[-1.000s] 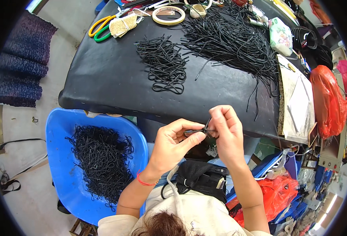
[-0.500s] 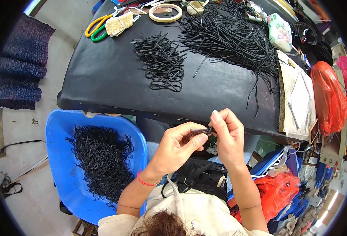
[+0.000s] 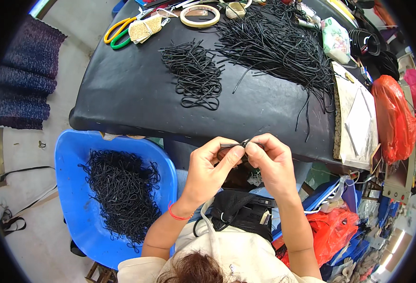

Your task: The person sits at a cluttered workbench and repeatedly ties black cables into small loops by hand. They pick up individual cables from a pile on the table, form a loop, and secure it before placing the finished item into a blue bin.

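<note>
A thin black cord (image 3: pixel 226 146), bent into a loop, is pinched between both my hands just off the table's near edge. My left hand (image 3: pixel 213 166) grips the doubled part between thumb and fingers, a red string on its wrist. My right hand (image 3: pixel 275 162) pinches the cord beside a small crossing or knot, its thumb close to the left thumb. The fingers partly hide the cord, so I cannot tell how tight the knot is. Ahead, a small pile of folded black cords (image 3: pixel 193 73) lies on the black-covered table (image 3: pixel 137 89). To its right spreads a larger heap of loose cords (image 3: pixel 278 49).
A blue tub (image 3: pixel 71 188) at left holds many tangled black cord loops (image 3: pixel 120 195). Yellow-and-green-handled scissors (image 3: pixel 118 33), a tape roll (image 3: pixel 200 16) and a tissue pack (image 3: pixel 335 40) lie at the back. A pale board (image 3: pixel 356 118) and red bag (image 3: pixel 394 118) stand right.
My right hand has come down from above the crossing, bringing both thumbs close together. My left hand has shifted slightly, and the cord's loop now shows rounder between the hands.
</note>
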Tool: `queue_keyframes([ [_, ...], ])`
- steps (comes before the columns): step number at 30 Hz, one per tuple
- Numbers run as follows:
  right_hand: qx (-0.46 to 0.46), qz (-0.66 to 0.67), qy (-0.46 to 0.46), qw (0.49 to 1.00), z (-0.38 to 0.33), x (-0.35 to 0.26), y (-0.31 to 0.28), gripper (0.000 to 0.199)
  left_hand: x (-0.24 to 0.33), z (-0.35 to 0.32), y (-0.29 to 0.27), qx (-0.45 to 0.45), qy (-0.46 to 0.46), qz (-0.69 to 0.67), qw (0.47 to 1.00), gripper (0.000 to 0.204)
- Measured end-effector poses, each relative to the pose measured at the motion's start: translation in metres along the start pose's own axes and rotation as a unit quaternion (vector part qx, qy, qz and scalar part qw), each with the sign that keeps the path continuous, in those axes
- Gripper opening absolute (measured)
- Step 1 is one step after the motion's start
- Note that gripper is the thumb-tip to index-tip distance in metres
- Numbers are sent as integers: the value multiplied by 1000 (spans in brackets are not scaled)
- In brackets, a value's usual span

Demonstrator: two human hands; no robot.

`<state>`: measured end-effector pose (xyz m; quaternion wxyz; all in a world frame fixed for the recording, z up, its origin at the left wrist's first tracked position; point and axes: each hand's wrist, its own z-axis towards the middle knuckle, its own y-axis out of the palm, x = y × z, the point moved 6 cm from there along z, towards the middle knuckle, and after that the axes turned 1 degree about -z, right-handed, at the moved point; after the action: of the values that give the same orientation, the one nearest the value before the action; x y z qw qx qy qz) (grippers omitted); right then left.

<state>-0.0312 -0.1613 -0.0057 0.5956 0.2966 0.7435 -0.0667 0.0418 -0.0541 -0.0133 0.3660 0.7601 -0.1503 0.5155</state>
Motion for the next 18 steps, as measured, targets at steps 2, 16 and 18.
queue_keyframes([
  [2, -12, 4, -4, 1000, -1, -2, 3, 15, 1, -2, 2, 24, 17, -7, 1000, 14],
  [16, 25, 75, 27, 997, -13, 5, 14, 20, -3, 8, 5, 74, 60, -100, 990, 24],
  [18, 42, 57, 1, 998, -18, -3, 23, 20, 1, 10, 5, 43, -1, -147, 988, 23],
])
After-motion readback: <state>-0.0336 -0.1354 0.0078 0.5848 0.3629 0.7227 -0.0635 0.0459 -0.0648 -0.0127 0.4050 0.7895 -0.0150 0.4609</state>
